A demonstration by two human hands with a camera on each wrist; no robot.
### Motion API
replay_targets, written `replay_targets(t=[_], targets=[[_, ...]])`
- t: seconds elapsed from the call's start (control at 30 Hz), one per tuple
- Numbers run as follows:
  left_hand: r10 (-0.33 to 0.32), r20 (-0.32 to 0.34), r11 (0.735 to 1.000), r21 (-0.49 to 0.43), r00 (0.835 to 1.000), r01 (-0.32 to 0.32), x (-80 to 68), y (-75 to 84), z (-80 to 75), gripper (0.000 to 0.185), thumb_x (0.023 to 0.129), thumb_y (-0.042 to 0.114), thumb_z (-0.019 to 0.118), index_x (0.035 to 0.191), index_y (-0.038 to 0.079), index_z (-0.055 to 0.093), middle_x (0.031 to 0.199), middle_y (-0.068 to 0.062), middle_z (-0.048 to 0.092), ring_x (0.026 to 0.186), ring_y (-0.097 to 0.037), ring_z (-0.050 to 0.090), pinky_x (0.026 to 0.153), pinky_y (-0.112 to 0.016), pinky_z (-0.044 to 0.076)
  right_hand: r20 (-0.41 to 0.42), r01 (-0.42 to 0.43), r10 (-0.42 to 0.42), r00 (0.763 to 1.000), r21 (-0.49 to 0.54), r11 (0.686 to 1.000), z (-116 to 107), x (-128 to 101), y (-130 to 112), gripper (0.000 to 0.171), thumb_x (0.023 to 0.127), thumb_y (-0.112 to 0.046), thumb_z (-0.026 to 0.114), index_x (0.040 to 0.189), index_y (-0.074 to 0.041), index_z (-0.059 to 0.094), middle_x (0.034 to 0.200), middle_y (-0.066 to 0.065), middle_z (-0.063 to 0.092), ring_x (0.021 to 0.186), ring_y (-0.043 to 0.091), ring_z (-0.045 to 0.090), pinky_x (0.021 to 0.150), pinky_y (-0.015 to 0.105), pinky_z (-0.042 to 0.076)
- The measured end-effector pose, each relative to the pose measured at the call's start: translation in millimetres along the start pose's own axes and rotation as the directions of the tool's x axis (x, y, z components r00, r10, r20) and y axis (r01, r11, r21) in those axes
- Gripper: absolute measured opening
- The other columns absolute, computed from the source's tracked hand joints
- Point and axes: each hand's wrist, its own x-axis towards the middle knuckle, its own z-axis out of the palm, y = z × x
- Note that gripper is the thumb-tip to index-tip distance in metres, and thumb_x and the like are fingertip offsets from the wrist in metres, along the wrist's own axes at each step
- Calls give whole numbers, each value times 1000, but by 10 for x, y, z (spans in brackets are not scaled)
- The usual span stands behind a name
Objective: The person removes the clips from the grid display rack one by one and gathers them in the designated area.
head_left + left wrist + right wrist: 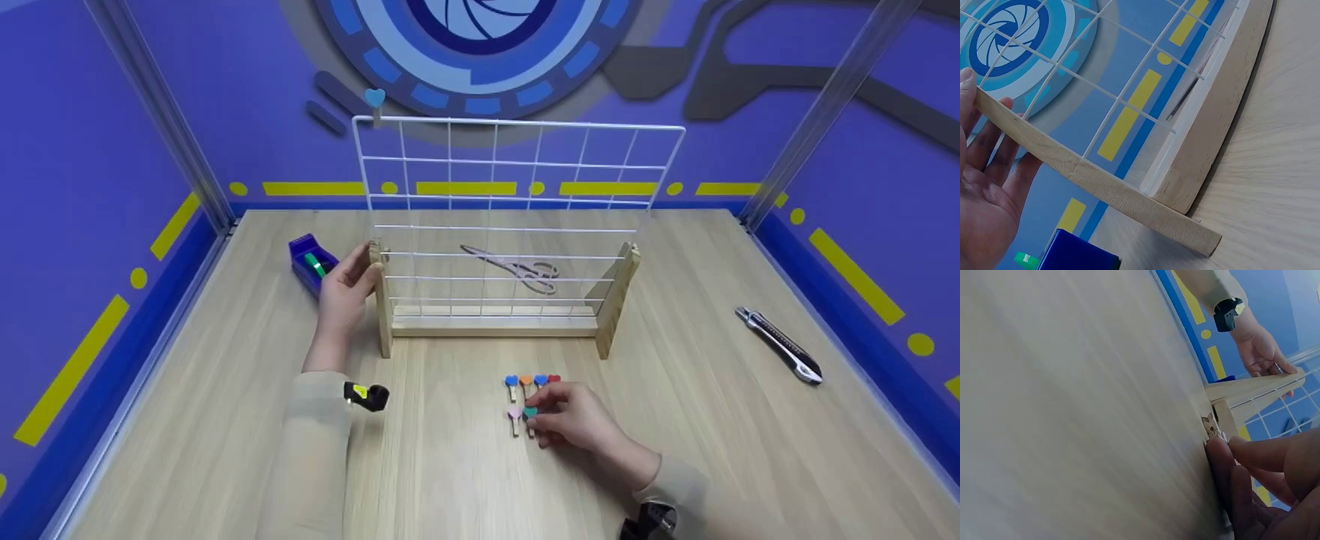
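My left hand (343, 296) grips the upper end of the left wooden side post (1072, 163) of a stand, thumb on the near side and fingers behind. A white wire grid (517, 161) leans back in that stand. One light blue heart clothespin (375, 98) is clipped on the grid's top left corner. On the table in front, my right hand (581, 420) pinches a green heart clothespin (530, 413) between thumb and forefinger. Beside it lies a pink heart clothespin (514, 414). Behind them is a row with blue, orange and red hearts, partly covered by my fingers.
Scissors (525, 271) lie behind the grid, seen through its wires. A dark blue holder (302, 251) with a green item (315, 264) stands left of the stand. To the far right lies a utility knife (780, 346). Blue walls enclose the wooden table (187, 420).
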Motion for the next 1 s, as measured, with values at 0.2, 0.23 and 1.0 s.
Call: replay_targets(t=[0.2,0.23,1.0], targets=[[4,8,1000,-3,1000,-4,-10,-6,-3,54,104,18,61,155,7,46,155,-16,53,140,-26,52,94,-13,54,-3,9,-9,1000,-21,1000,6,-12,-1,18,86,4,77,103,2,70,83,8,68,57,12,66,55,27,59],[2,8,1000,-6,1000,-2,-13,-5,-2,54,104,18,61,155,7,46,155,-15,53,140,-25,52,95,-15,54,-3,11,-11,1000,-24,1000,6,-12,1,18,86,4,77,102,2,70,82,8,68,57,12,66,55,27,59],[-11,8,1000,-10,1000,11,-13,10,-7,54,104,17,61,155,8,45,155,-16,53,140,-25,53,100,-20,54,-33,74,-76,997,-52,996,-63,-18,-43,24,86,3,78,109,2,71,80,6,68,61,13,66,56,25,58]])
